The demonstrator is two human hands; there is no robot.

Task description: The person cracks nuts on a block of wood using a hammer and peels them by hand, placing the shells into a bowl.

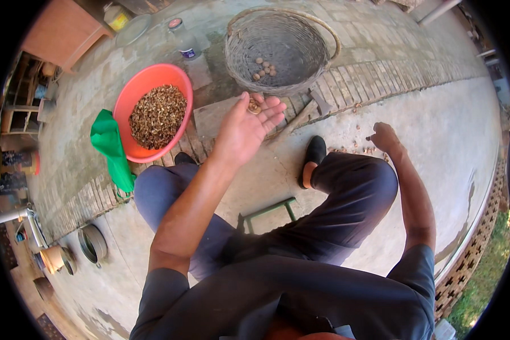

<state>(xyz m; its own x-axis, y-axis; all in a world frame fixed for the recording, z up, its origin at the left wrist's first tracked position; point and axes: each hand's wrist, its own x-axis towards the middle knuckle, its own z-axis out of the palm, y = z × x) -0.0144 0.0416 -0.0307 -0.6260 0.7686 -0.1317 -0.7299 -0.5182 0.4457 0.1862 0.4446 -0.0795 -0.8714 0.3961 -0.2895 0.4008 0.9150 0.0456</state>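
Observation:
My left hand (245,129) is turned palm up just in front of the wicker basket, its fingers stretched out. A cracked walnut (254,106) rests in it between the thumb and the fingers. Farther right, my right hand (386,139) is closed above the concrete; a small dark bit shows at its fingertips, too small to name. Walnut shell pieces (370,150) lie scattered on the ground below it. Several whole walnuts (264,69) sit in the bottom of the wicker basket (238,71). A red basin (182,85) on the left holds a heap of broken brown walnut pieces (157,116).
A hammer-like tool with a wooden handle (293,123) lies in front of the basket. Green cloth (109,147) hangs against the basin. A clear jar (186,42) stands behind it, near a wooden cabinet (62,34). Between my legs is a green metal stool frame (272,209).

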